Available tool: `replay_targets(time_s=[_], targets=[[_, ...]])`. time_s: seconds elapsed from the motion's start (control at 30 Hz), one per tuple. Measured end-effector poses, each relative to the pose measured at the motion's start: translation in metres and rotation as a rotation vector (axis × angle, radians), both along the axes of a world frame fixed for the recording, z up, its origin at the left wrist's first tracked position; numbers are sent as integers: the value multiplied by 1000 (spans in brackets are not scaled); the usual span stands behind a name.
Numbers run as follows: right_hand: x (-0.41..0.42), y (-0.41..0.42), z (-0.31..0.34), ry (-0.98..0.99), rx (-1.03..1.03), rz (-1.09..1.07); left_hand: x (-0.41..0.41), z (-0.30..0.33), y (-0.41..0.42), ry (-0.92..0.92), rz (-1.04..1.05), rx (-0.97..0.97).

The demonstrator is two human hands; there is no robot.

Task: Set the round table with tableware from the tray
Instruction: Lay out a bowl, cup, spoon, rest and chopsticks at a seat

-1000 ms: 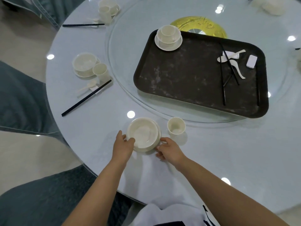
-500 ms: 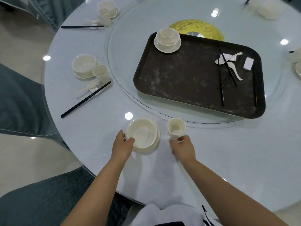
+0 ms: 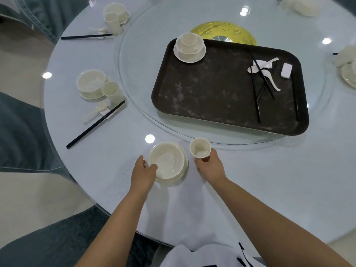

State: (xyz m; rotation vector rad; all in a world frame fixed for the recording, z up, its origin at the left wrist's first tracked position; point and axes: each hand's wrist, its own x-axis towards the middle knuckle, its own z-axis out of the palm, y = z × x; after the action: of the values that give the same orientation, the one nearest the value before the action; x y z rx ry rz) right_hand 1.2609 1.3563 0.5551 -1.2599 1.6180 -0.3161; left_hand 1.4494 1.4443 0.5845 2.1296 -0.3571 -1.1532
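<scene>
A cream bowl on its plate (image 3: 169, 160) sits near the table's front edge. My left hand (image 3: 143, 171) grips the bowl's left rim. Just right of it stands a cream cup (image 3: 200, 150), and my right hand (image 3: 211, 166) holds it from below. The dark tray (image 3: 212, 97) rests on the glass turntable (image 3: 138, 89). It carries a stacked bowl, cup and plate set (image 3: 189, 47) at its far left corner. On its right side lie white spoons (image 3: 266, 71), black chopsticks (image 3: 258, 89) and a white rest (image 3: 286, 70).
Two laid place settings lie at the left: bowl and cup (image 3: 94, 85) with chopsticks (image 3: 96, 124), and another (image 3: 115, 14) farther back. More tableware (image 3: 346, 66) sits at the right edge. Grey chairs (image 3: 21, 128) stand left of the table.
My right hand left the bowl's right rim, moved right and took hold of the cup. My left hand stayed on the bowl.
</scene>
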Motion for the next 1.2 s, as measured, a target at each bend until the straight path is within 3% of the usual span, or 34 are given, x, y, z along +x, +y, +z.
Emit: replay_targets(time_s=[0.17,0.33,0.6,1.07,1.2], targets=[[-13,-11,3,-5,0,-23,3,16,-21,-136,-7,-67],[-47,-37,15,-20,-92,-197,-10,42,-66,-217,-92,-181],[-107,-110,38,-67,-203,-353,-67,60,-148,-200,-364,-252],[-179,-254,29,116,-257,-440,-113,4,-260,-286,-718,-152],[-181,-304,29,219,-322,-403,-108,-11,-265,-315,-688,-163]])
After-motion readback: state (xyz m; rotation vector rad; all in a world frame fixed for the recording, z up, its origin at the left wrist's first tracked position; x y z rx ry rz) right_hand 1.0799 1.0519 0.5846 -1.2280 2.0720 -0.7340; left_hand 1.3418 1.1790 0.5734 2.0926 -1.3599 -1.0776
